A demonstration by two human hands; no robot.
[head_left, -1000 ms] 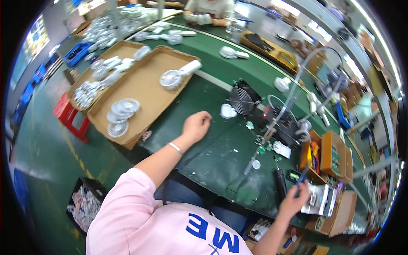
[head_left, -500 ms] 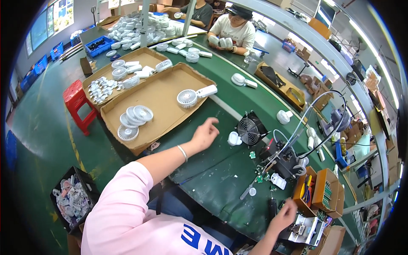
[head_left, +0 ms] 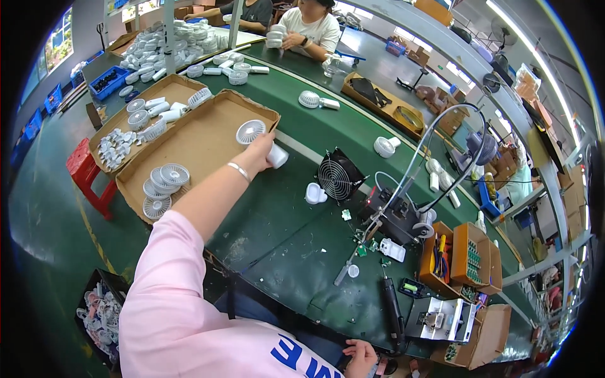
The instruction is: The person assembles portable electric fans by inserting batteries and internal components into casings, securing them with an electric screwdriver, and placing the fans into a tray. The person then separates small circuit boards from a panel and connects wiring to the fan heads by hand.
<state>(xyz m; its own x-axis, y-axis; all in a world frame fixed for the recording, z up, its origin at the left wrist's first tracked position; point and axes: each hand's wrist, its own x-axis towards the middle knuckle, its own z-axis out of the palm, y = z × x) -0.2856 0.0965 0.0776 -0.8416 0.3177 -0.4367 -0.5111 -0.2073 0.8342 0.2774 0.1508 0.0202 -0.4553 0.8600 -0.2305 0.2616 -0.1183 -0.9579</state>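
My left hand (head_left: 259,153) is closed round the white handle of a handheld fan. The fan's round grille head (head_left: 251,131) rests over the inner right corner of a shallow cardboard tray (head_left: 208,132), and its handle end sticks out past the tray edge. Near the front edge of the bench, my right hand (head_left: 361,358) hangs low with loosely bent fingers and nothing visible in it. Several round white fan heads (head_left: 165,183) lie overlapped at the tray's near left. A white fan part (head_left: 315,193) sits beside a black square cooling fan (head_left: 340,176).
A black machine with hoses (head_left: 397,211) stands right of centre. Beyond my right hand lie a black electric screwdriver (head_left: 393,309), a metal fixture (head_left: 439,318) and cardboard boxes (head_left: 476,261). Across the green belt, a person (head_left: 309,31) holds white fans. A red stool (head_left: 88,173) stands at left.
My left hand has reached forward to the fan at the tray corner and closed on its handle. My right hand has drawn back toward me from beside the fixture. The view has shifted.
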